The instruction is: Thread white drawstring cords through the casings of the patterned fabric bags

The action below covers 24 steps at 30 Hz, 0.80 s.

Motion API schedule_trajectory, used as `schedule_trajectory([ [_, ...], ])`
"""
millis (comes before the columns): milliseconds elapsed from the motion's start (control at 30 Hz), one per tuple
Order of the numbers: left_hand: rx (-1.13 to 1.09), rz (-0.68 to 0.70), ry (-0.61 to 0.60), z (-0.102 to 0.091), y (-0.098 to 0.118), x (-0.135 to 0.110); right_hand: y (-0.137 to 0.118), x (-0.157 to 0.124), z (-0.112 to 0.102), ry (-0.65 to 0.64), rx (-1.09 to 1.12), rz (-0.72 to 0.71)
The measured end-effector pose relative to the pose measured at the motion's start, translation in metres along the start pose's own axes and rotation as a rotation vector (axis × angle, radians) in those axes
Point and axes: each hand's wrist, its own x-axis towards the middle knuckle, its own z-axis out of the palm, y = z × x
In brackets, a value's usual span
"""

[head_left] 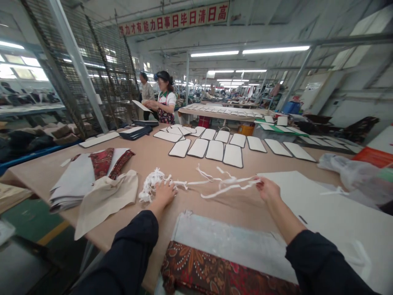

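A tangled bundle of white fabric strips (pixel 152 183) lies at the middle left of the table. My left hand (pixel 166 191) is on its right side, fingers bent over the strips and holding them against the tabletop. Several loose strips (pixel 222 185) stretch from the bundle toward the right. Their far ends are pinched in my right hand (pixel 267 189), just above the table. Nearest my body lies a folded dark red patterned cloth (pixel 221 270) with a pale grey-white backing (pixel 227 233).
Beige cloth (pixel 107 200) and stacked grey-white pieces (pixel 73 180) lie left, partly over the edge. Dark-edged white panels (pixel 215 150) are spread at the back. A large white sheet (pixel 334 221) and clear plastic (pixel 353 176) lie right. Across the table, a person (pixel 166 100) holds a panel.
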Motion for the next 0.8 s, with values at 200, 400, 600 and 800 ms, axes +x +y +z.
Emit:
schedule_trajectory([
  [200,0.008,-0.036,0.03,-0.018,0.029,0.011,-0.034,-0.02,-0.035,-0.145,0.029,0.079],
  [400,-0.549,0.318,-0.035,-0.055,0.146,0.002,-0.06,-0.08,0.023,-0.415,0.166,0.132],
  [600,-1.065,0.329,-0.258,-0.055,0.247,-0.012,-0.079,-0.1,0.054,-0.489,0.407,0.172],
  [800,-0.6,0.054,-0.148,-0.072,0.17,0.029,-0.092,-0.042,-0.006,-0.167,0.524,0.072],
])
